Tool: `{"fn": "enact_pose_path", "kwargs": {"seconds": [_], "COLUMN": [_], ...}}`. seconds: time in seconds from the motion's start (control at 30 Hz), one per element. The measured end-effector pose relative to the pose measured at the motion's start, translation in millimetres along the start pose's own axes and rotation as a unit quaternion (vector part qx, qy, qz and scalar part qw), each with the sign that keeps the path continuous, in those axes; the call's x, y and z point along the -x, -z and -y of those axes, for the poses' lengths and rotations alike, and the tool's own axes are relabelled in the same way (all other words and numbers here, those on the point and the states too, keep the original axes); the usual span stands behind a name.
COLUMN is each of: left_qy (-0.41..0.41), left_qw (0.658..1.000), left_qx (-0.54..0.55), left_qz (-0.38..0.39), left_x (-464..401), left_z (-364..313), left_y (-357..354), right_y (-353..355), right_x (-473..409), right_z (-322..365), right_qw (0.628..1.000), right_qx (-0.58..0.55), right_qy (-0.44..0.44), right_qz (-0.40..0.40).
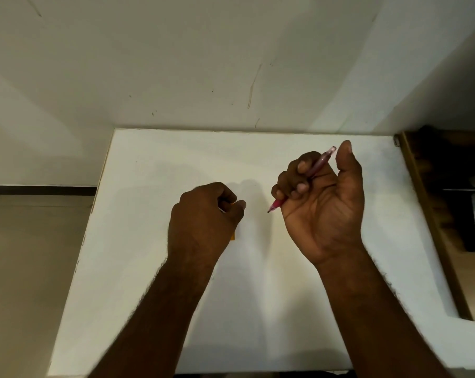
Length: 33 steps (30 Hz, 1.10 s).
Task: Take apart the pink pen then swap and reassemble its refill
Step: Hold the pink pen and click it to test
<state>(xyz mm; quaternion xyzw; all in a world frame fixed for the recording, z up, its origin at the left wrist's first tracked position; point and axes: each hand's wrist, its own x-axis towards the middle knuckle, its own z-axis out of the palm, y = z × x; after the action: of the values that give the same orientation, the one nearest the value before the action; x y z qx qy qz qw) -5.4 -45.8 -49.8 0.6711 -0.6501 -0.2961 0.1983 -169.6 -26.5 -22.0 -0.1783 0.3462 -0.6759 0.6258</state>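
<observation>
- Right hand (pixel 322 203): raised above the white bench (pixel 154 268), palm turned toward the camera, fingers curled round the pink pen (pixel 314 169); the grip is closed on the barrel, thumb standing free at the upper end.
- Pink pen: held on a slant, writing tip (pixel 269 210) pointing down and left, cap end up and right beside the thumb; it appears whole (no gap shows along the barrel, though the fingers hide its middle).
- Left hand (pixel 203 214): resting low over the bench, well apart from the pen, closed into a loose fist; something small seems pinched at the fingertips, and an orange scrap (pixel 233 236) shows under the heel of the hand, but what either is cannot be told.
- Step in hand, as judged: opening the pen, or closing it after the swap; the view does not settle which.
- Doing it well: free the left hand, bring it to the tip section, hold the barrel steady in the right, and twist along the pen's own axis (never bending), keeping the work low over the bench so that a spring or refill cannot roll away.
</observation>
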Motion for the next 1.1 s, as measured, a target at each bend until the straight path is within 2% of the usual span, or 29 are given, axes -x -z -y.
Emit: {"fn": "enact_pose_path", "kwargs": {"seconds": [1.1], "left_qy": [-0.024], "left_qw": [0.999], "left_qx": [0.041], "left_qz": [0.002], "left_x": [-1.2], "left_z": [2.2], "left_y": [0.6], "right_y": [6.4], "right_x": [0.7], "right_z": [3.2], "right_qw": [0.997], "right_qx": [-0.075], "right_qy": [-0.004], "right_qz": [-0.032]}}
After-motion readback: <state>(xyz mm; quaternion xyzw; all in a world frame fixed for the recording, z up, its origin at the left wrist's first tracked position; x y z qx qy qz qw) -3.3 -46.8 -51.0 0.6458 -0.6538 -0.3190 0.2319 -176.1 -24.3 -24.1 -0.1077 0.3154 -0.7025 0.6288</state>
